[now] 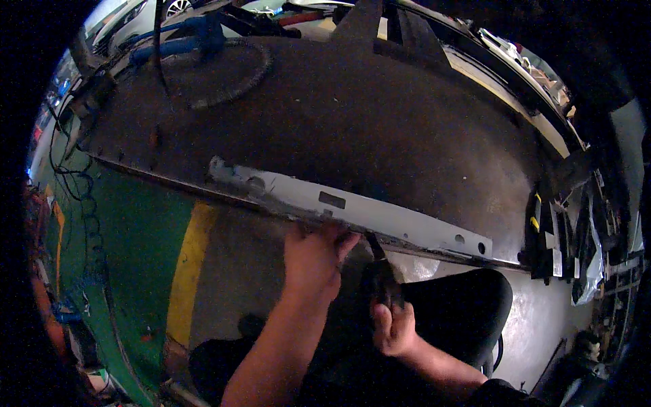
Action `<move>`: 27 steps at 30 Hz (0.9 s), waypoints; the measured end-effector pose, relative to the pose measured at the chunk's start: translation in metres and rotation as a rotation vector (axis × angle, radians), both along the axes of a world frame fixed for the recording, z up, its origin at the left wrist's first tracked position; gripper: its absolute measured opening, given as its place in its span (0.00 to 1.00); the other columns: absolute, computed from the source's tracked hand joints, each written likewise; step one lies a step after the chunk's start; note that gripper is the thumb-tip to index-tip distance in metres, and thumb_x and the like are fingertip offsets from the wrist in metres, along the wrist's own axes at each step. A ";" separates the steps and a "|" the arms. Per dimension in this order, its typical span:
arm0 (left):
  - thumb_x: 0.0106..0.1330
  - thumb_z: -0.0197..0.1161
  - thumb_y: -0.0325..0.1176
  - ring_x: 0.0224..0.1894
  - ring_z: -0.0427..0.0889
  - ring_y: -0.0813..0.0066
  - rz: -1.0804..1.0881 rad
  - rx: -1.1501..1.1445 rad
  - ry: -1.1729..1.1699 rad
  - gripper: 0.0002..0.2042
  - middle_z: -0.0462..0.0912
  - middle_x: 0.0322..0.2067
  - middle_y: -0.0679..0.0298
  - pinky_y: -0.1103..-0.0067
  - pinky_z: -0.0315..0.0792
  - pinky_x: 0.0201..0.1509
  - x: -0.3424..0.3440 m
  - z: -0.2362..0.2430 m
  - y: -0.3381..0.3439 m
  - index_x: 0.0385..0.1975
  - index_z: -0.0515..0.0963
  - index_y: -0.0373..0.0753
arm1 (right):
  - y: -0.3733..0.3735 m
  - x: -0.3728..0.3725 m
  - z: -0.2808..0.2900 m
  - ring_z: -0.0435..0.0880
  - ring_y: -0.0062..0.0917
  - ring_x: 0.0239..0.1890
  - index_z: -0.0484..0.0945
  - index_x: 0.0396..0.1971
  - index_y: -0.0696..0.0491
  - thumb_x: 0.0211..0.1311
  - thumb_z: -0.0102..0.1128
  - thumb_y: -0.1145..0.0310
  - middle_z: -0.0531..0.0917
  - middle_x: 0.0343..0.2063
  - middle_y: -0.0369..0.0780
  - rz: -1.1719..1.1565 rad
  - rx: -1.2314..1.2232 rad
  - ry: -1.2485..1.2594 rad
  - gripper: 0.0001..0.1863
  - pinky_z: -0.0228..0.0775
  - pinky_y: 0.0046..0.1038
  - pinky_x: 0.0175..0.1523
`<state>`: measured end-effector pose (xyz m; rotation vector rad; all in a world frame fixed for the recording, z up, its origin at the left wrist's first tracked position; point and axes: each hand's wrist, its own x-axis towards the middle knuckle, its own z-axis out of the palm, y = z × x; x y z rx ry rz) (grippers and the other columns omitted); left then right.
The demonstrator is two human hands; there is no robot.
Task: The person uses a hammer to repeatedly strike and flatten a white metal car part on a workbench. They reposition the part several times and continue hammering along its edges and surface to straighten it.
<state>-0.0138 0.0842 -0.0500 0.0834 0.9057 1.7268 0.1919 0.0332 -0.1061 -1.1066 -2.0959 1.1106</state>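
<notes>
A long pale grey metal strip (380, 216) with cut-out holes lies along the near edge of the dark workbench (380, 129). Its left end looks rougher and is bent into a channel. My left hand (313, 252) grips the strip's near edge left of its middle, the fingertips partly hidden by it. Lower and to the right, my right hand (395, 327) is closed round a dark tool (381, 275) whose narrow end points up at the strip's underside. Shadow hides the tool's exact kind and whether its tip touches the metal.
A blue vise-like tool (196, 37) stands on the far left of the bench. Dark metal brackets (553, 234) crowd the right end. A coiled cable (88, 193) hangs at left over green floor (146, 234) with a yellow stripe (190, 264). My knee (468, 298) is under the edge.
</notes>
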 end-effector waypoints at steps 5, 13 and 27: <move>0.72 0.45 0.29 0.55 0.76 0.60 -0.050 -0.122 0.125 0.15 0.75 0.55 0.55 0.66 0.80 0.53 0.003 0.011 -0.003 0.58 0.63 0.40 | -0.014 -0.009 0.026 0.76 0.36 0.23 0.75 0.36 0.59 0.67 0.44 0.70 0.77 0.24 0.45 -0.025 0.156 0.012 0.11 0.67 0.31 0.28; 0.58 0.67 0.24 0.43 0.79 0.66 0.027 -0.020 0.121 0.21 0.77 0.44 0.60 0.71 0.79 0.44 0.006 -0.017 0.000 0.50 0.68 0.39 | 0.001 -0.022 0.041 0.72 0.27 0.21 0.73 0.35 0.58 0.71 0.41 0.59 0.74 0.21 0.39 -0.102 -0.044 0.033 0.17 0.62 0.28 0.26; 0.58 0.68 0.25 0.41 0.81 0.63 0.106 -0.010 0.064 0.20 0.77 0.43 0.57 0.71 0.81 0.45 0.012 -0.006 -0.003 0.48 0.67 0.35 | 0.007 -0.007 0.021 0.79 0.53 0.27 0.71 0.45 0.58 0.65 0.50 0.66 0.79 0.27 0.52 -0.036 0.260 0.002 0.13 0.70 0.42 0.29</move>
